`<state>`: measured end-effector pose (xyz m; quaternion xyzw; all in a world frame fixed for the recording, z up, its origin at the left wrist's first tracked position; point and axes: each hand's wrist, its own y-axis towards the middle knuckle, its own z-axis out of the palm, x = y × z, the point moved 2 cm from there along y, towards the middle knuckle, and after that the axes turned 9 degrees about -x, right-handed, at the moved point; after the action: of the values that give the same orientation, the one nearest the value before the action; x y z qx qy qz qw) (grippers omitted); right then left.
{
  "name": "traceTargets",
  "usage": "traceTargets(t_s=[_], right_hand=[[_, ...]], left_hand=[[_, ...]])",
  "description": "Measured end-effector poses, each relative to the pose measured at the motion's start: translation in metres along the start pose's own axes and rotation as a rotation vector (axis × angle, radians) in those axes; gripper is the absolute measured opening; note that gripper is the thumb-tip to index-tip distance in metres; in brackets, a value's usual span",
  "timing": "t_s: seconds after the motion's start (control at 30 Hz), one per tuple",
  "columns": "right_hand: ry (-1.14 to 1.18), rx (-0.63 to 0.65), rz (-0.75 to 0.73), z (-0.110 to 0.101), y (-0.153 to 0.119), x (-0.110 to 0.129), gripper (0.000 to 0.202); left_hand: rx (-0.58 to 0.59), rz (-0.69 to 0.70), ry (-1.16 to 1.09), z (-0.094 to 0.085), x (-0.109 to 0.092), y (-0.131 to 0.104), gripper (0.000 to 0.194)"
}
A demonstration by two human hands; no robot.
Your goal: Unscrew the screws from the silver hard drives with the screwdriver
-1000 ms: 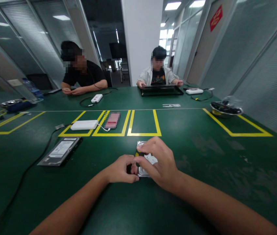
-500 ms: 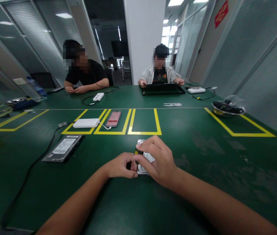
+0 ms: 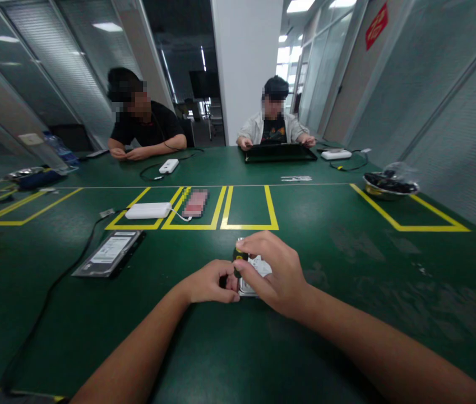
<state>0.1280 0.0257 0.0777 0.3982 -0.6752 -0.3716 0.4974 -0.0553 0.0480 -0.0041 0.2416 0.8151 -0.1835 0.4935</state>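
A silver hard drive (image 3: 248, 288) lies on the green table in front of me, partly hidden beneath my fingers. My left hand (image 3: 215, 282) is closed on the drive's left edge, its thumb at the near left corner. Above the drive, my right hand (image 3: 272, 269) pinches a dark handle with yellow marks, which looks like a screwdriver (image 3: 240, 259), between thumb and fingers. Its tip is hidden. Off to the left lies a second hard drive (image 3: 110, 252) with a white label, in what looks like a clear bag.
Yellow tape frames (image 3: 249, 227) mark the table. A white power bank (image 3: 148, 211) is cabled to a pink phone (image 3: 196, 203). A black cable (image 3: 59, 275) runs down the left. A metal bowl (image 3: 391, 185) stands at right. Two people sit opposite, one holding a dark tray (image 3: 280, 152).
The screwdriver's handle has turned a little in my right fingers, showing more of its yellow marks. My left hand stays at the drive. The view has shifted slightly.
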Motion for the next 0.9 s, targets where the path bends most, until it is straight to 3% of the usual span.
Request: traceTargets(t_s=[0.47,0.9], right_hand=[[-0.034,0.02,0.029,-0.003,-0.003,-0.01,0.022],[0.014,0.067,0.011,0.0,-0.001,0.01,0.02]], left_hand=[[0.022,0.03,0.018,-0.002,0.001,0.001,0.017],[-0.006,0.04,0.051,-0.001,-0.001,0.0,0.019]])
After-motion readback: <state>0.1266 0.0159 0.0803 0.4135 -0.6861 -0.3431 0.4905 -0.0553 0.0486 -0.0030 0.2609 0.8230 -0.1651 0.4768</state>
